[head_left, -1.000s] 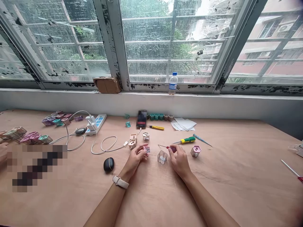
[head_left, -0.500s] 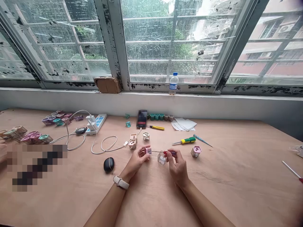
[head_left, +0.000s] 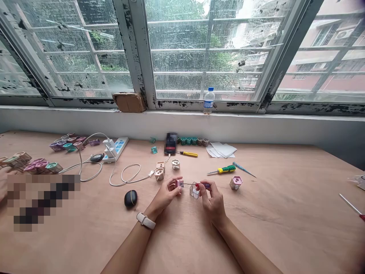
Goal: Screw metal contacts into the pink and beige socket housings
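Between its thumb and fingers, my left hand (head_left: 168,189) grips a pink pencil sharpener top (head_left: 179,183), held on its side. My right hand (head_left: 212,198) pinches a screwdriver (head_left: 203,185) with a red and dark handle. The thin shaft points left and its tip meets the sharpener top, though the exact contact is too small to make out. Under the screwdriver, a clear sharpener container (head_left: 194,191) stands on the table close to my right fingers. To the right sits a whole pink two-hole sharpener (head_left: 236,182).
Cream sharpeners (head_left: 159,174), a black oval case (head_left: 130,198), a green-yellow screwdriver (head_left: 225,170) and a blue one (head_left: 243,169) surround my hands. Behind are a phone (head_left: 170,144), white papers (head_left: 221,150) and a power strip (head_left: 121,146). Another person's hand (head_left: 3,184) is at far left.
The sharpener top and screwdriver have shifted very slightly. Both hands keep their grips, and the other things stay in place.
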Tool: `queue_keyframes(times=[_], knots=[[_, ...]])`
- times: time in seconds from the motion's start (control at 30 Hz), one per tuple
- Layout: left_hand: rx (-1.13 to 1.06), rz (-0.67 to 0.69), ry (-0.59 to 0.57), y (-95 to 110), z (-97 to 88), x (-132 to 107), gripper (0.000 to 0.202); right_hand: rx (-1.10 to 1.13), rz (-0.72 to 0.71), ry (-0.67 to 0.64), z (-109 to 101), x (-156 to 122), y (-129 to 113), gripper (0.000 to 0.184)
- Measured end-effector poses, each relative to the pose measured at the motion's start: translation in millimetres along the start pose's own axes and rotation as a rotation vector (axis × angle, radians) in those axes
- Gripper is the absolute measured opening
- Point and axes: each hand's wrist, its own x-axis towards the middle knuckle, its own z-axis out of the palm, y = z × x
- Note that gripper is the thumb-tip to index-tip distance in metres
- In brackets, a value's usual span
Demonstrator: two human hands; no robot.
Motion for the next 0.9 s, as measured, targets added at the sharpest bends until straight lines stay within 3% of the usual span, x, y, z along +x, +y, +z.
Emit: queue_keyframes(times=[0.9], knots=[[0.000,0.000,0.008,0.9,0.4,-1.1,0.055,-0.133,-0.096,0.020,-1.4,3.1,-7.8,0.015]])
